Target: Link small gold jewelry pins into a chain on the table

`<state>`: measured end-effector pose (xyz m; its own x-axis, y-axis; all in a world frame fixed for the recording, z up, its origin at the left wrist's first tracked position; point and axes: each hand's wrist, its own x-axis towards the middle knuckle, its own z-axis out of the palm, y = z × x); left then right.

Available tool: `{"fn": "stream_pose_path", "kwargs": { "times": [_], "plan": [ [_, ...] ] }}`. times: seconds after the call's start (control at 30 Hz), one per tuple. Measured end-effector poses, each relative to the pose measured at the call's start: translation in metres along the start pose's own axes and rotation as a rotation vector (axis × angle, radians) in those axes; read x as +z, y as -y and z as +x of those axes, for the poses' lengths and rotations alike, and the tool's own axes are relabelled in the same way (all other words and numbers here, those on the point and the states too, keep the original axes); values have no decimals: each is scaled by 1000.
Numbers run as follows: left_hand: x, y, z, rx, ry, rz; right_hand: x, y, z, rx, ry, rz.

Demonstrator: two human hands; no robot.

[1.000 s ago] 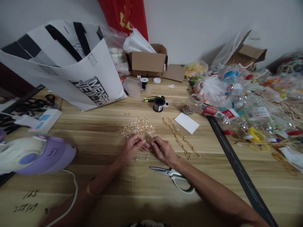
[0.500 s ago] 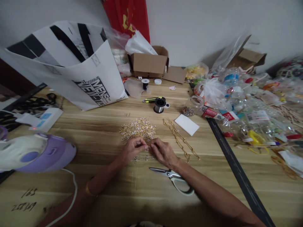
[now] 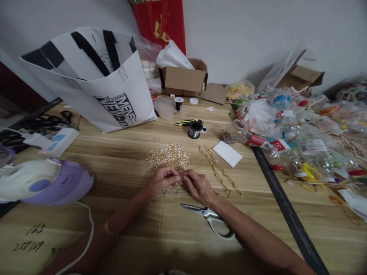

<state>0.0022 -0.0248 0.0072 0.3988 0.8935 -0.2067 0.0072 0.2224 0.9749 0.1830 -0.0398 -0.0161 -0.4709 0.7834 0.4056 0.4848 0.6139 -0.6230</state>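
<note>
Fingertips nearly touching, my left hand [image 3: 164,182] and my right hand [image 3: 200,186] each pinch at something tiny between them, too small to make out. Just beyond them lies a heap of gold and silver links [image 3: 168,156]. A silver chain with beads [image 3: 171,192] runs along the table below my fingers, its right end close to my right hand. To the right are gold beaded chains [image 3: 219,170]. Scissors [image 3: 212,219] with pale handles rest near my right forearm.
Behind the heap are a wire spool [image 3: 195,129], a yellow cutter [image 3: 183,122] and a white spool [image 3: 178,102]. A white pad [image 3: 227,153], a jar [image 3: 236,130], a large bag [image 3: 126,95], a purple appliance [image 3: 63,183] and plastic bottles [image 3: 309,149] surround the work area.
The view has shifted slightly, so objects at the back sit a little lower and further right. Both hands stay together, with only small finger movement.
</note>
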Motion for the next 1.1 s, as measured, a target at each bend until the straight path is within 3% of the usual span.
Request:
{"fn": "stream_pose_path", "kwargs": {
  "times": [0.23,0.47,0.8,1.1],
  "plan": [
    [0,7,0,-30,33,-131,0,2,0,-36,34,-53],
    [3,7,0,-13,-75,-181,0,2,0,3,47,-40],
    [4,9,0,23,-98,-121,1,1,0,-7,45,-33],
    [4,8,2,23,-119,-82,-4,5,2,-103,-25,-212]
  ]
}}
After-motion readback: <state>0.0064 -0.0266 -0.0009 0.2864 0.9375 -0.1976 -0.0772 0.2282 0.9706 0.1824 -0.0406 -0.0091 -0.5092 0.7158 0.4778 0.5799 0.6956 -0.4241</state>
